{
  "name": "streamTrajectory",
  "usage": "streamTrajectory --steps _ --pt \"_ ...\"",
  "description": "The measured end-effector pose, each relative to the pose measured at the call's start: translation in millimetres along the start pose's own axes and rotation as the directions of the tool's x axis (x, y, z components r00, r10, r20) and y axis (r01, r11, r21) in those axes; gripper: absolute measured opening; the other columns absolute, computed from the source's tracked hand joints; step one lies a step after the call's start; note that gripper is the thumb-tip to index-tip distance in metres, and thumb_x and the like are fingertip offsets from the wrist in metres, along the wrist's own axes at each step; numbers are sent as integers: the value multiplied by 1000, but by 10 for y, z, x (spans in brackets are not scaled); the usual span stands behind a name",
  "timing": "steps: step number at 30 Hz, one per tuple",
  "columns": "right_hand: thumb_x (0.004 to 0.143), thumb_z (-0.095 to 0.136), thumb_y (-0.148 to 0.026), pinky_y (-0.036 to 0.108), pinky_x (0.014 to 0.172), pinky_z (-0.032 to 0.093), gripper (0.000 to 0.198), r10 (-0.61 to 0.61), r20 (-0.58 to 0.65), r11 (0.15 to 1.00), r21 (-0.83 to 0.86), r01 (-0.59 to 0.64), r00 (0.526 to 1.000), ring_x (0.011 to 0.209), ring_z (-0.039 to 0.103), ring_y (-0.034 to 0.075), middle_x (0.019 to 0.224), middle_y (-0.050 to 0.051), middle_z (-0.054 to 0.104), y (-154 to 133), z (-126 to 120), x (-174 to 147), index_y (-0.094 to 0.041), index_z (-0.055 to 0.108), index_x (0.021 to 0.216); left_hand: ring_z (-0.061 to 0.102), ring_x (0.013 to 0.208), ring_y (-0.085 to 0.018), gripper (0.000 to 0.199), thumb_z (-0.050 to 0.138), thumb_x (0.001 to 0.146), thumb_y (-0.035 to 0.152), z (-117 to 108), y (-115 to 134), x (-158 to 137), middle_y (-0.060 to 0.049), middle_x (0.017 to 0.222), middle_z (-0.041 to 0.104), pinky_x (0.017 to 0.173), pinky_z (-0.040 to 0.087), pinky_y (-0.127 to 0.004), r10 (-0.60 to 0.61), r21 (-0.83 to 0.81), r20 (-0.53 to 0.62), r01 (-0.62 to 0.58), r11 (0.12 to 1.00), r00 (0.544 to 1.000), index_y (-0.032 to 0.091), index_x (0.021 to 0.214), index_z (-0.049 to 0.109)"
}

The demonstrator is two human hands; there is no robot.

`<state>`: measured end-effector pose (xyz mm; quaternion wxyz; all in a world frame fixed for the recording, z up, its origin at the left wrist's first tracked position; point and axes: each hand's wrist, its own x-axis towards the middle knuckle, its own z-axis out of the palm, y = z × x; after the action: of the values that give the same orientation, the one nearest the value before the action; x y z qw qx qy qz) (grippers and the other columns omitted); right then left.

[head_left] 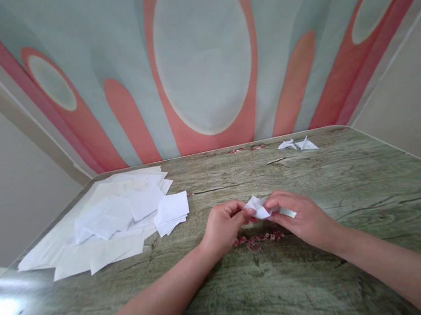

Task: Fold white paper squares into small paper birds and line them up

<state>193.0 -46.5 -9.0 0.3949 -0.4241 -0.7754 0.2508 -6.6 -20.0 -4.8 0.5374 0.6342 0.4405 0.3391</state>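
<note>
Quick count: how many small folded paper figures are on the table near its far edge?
2: the left figure lies near the far edge of the table, right of centre; the right figure is just beside it. None there looks hidden. The held paper isn't counted.

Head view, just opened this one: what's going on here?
A person's left hand and right hand are holding a small piece of folded white paper between them, just over the wood-patterned table. To the left lies a spread of loose paper sheets, with a small stack of paper squares beside it. Two small folded paper shapes sit near the far edge, toward the right.
</note>
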Motion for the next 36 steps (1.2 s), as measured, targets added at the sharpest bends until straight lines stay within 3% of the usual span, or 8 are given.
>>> streamTrajectory --steps 11,19,27,30,33,36 --pt "87 59 -18 25 74 43 11 -75 -3 997 -1 75 997 81 58 14 85 1 60 14 42 -23 -23 65 94 57 67 -13 25 56 86 34 20 -3 -26 -2 71 66 65 42 -22 112 161 -33 -105 981 993 14 76 67" --pt "89 56 -21 26 71 44 9 -115 12 993 4 115 993 78 57 14 82 1 60 13 45 -32 -22 65 90 63 64 -15 25 55 85 37 35 -30 -31 -3 70 68 61 46 -23 24 80 16 -25 997 1000 15 81 65" --pt "91 51 -24 30 80 47 19 -113 55 993 -27 115 992 89 60 17 92 3 64 22 70 -57 -27 63 106 66 67 -17 27 52 86 41 54 -57 -59 -3 73 70 61 50 -24 31 109 34 -35 993 999 19 88 68" --pt "86 59 -28 34 88 45 36 38 -47 999 -14 -39 998 99 60 19 110 3 64 10 95 -62 -29 53 122 67 67 -17 24 57 84 38 65 -52 -40 -2 71 70 62 50 -24 0 3 34 0 1000 999 17 88 67" --pt "79 67 -31 32 80 48 49 272 -165 958 137 -251 948 86 62 18 100 3 66 4 107 -40 -24 47 124 68 65 -17 22 63 80 35 74 -31 -12 -2 72 70 60 50 -24 -55 -150 44 61 987 997 15 88 64" --pt "78 67 -37 29 70 49 41 412 -79 864 351 -362 908 77 63 18 86 2 68 16 116 -8 -20 51 111 69 66 -17 23 67 77 34 78 -20 8 -4 77 71 61 52 -24 -100 -253 38 106 962 994 13 88 62"
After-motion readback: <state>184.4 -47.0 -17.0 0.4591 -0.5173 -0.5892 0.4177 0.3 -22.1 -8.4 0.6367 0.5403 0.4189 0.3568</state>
